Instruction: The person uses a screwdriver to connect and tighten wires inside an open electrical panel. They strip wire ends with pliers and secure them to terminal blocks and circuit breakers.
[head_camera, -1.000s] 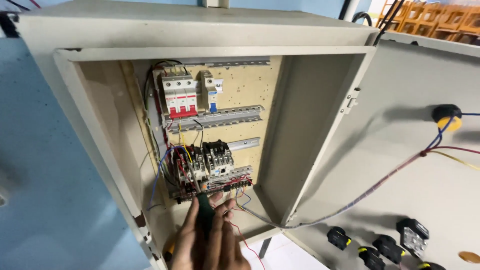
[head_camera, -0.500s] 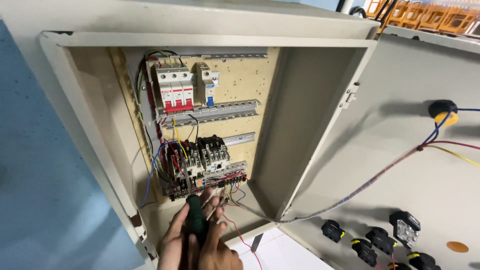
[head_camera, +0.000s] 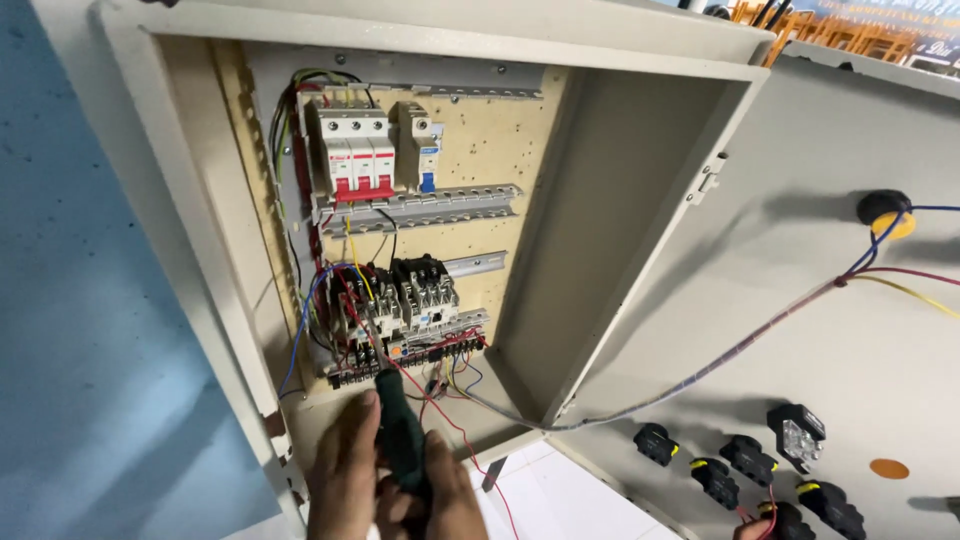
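An open beige electrical cabinet (head_camera: 620, 240) fills the view. My left hand (head_camera: 342, 470) and my right hand (head_camera: 450, 495) are both wrapped around a dark green screwdriver handle (head_camera: 400, 435) at the bottom edge. Its tip points up at the black terminal strip (head_camera: 400, 352) at the foot of the perforated backplate. Just above the strip sit black contactors (head_camera: 405, 290) with red, blue, yellow and black wires. Higher up, a white-and-red three-pole breaker (head_camera: 350, 155) and a smaller white breaker (head_camera: 418, 147) are mounted on a rail.
The cabinet door (head_camera: 830, 330) stands open to the right, with a wire bundle (head_camera: 740, 350) running across it to a black-and-yellow fitting (head_camera: 885, 212). Several black switch blocks (head_camera: 745, 465) sit on the door's lower part. A blue wall (head_camera: 90, 360) is at left.
The view has dropped and moved closer to the cabinet. My hands and the screwdriver stay at the terminal strip, shifted slightly left in the picture.
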